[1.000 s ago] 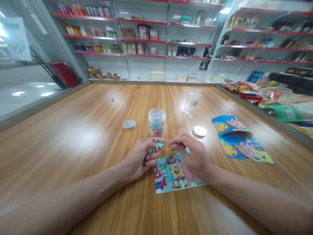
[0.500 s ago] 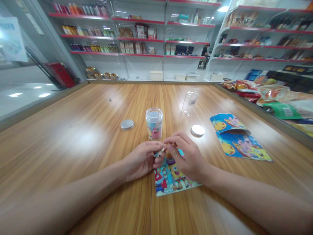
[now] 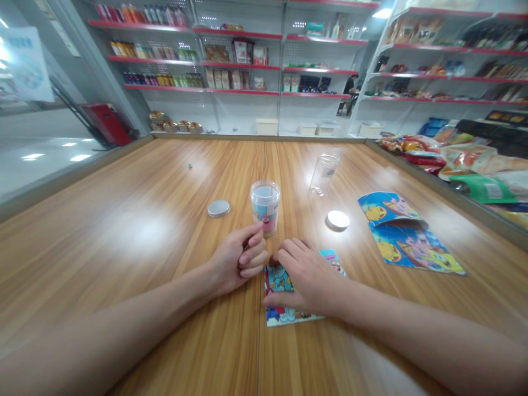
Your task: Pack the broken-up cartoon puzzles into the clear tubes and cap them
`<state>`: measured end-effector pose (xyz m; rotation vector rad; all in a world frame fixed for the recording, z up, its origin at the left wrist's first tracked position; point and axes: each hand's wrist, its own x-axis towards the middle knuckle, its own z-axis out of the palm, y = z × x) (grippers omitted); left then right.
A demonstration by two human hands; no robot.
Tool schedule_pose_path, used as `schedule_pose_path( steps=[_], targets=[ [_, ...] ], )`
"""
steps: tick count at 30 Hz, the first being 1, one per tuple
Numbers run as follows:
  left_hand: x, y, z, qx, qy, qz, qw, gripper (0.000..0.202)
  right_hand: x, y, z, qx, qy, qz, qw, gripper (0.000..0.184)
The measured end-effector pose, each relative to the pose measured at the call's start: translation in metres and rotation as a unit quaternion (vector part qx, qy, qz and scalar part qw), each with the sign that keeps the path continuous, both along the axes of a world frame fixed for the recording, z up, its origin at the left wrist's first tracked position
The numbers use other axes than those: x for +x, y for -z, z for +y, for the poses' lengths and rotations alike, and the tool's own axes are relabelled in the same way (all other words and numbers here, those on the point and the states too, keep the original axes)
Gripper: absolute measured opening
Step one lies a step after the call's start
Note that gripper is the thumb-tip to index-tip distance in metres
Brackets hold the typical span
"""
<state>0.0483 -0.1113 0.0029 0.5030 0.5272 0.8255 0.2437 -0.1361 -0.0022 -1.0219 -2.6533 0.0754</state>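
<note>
A small colourful cartoon jigsaw puzzle (image 3: 277,281) lies flat on the wooden table (image 3: 136,220) in front of me. My right hand (image 3: 303,275) rests flat on top of it, fingers stretched out, covering most of the picture. My left hand (image 3: 241,258) sits just left of the puzzle's top corner with its fingers curled in; whether it holds a piece is hidden. Right behind my hands stands a small clear jar (image 3: 265,208) with a cartoon label and puzzle pieces inside, its lid off.
A silver lid (image 3: 218,208) lies left of the jar, a white lid (image 3: 338,219) right of it. An empty clear jar (image 3: 323,175) stands farther back. Two cartoon picture sheets (image 3: 406,242) lie at right. Snack bags line the right edge; shelves stand behind.
My hands were raised together, pinching a small puzzle piece between them. Now the right hand has come down flat onto the puzzle and the left has curled shut beside it.
</note>
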Motion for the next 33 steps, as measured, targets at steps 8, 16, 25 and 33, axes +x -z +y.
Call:
schedule_pose_path(
  steps=[8, 16, 25, 33],
  targets=[
    [0.004, 0.001, -0.003, 0.070, -0.050, 0.047, 0.995, 0.038, 0.000, 0.002, 0.002, -0.002, 0.003, 0.024, 1.000, 0.057],
    [0.003, 0.003, -0.003, 0.077, -0.055, 0.042, 0.995, 0.038, -0.003, -0.001, 0.000, -0.004, -0.017, 0.012, 1.000, 0.050],
    [0.004, 0.003, -0.001, 0.093, -0.057, 0.043, 0.993, 0.029, -0.003, 0.001, 0.004, 0.002, 0.005, 0.023, 1.000, 0.039],
    [0.001, 0.005, 0.005, 0.065, -0.072, 0.013, 0.995, 0.017, 0.005, -0.009, -0.001, -0.002, -0.061, 0.044, 0.997, 0.067]
  ],
)
